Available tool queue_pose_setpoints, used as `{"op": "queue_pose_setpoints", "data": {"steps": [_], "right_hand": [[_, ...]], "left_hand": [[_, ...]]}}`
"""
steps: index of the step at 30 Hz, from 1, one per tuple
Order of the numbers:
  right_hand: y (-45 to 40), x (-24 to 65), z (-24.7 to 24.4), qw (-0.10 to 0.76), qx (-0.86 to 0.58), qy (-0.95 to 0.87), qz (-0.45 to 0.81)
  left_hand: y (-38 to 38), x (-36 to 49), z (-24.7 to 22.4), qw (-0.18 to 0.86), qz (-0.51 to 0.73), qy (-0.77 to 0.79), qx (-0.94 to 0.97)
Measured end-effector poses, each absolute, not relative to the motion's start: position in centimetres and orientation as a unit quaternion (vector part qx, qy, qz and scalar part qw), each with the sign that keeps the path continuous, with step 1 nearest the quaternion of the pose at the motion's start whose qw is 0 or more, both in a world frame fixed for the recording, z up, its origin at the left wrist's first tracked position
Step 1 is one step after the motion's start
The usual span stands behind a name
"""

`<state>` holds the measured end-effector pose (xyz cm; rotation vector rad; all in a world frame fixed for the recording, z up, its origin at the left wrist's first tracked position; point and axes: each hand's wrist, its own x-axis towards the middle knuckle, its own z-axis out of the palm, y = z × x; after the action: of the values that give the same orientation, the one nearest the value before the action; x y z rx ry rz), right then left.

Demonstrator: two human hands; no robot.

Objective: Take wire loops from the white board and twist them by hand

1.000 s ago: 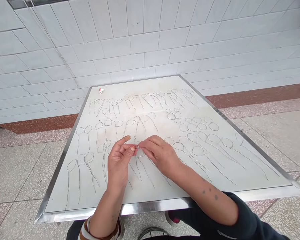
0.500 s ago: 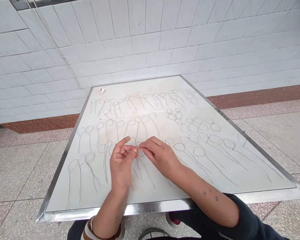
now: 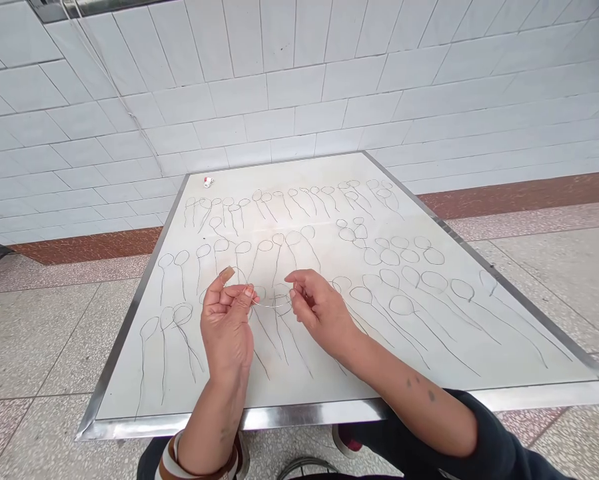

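A thin, shiny piece of wire (image 3: 273, 306) curves in a shallow arc between my two hands above the table. My left hand (image 3: 228, 310) pinches one end of it between thumb and finger, palm turned up and the other fingers loosely curled. At the other end, my right hand (image 3: 315, 300) has curled fingers with thumb and index close to the wire's tip; the exact contact there is small and partly hidden. Beneath them lie dark wire loops with long tails, among them a loop (image 3: 402, 305) to the right of my right hand.
The white table (image 3: 114, 400) has a metal edge (image 3: 309, 415) nearest me. Several rows of looped wires spread across it. A small red and white object (image 3: 208, 182) sits at the far left corner. A tiled wall (image 3: 299, 93) stands behind the table.
My hands have moved apart from a close pinch together, my left hand shifting left. The wire between them now shows as an open arc.
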<state>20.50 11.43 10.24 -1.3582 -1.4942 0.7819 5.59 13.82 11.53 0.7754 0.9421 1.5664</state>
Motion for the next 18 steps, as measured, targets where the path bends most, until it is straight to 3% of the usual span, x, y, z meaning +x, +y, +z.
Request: {"op": "queue_pose_setpoints", "data": {"steps": [6, 13, 18], "right_hand": [[11.4, 20.2, 9.9, 0.459, -0.527, -0.65, 0.299], [11.5, 20.3, 9.1, 0.4, -0.444, -0.8, 0.053], [11.2, 19.8, 8.8, 0.335, -0.488, -0.801, -0.088]], "left_hand": [[14.1, 4.8, 12.3, 0.511, 0.682, 0.404, 0.332], [14.3, 4.4, 12.5, 0.495, 0.687, 0.419, 0.328], [14.2, 4.5, 12.5, 0.487, 0.697, 0.42, 0.317]]}}
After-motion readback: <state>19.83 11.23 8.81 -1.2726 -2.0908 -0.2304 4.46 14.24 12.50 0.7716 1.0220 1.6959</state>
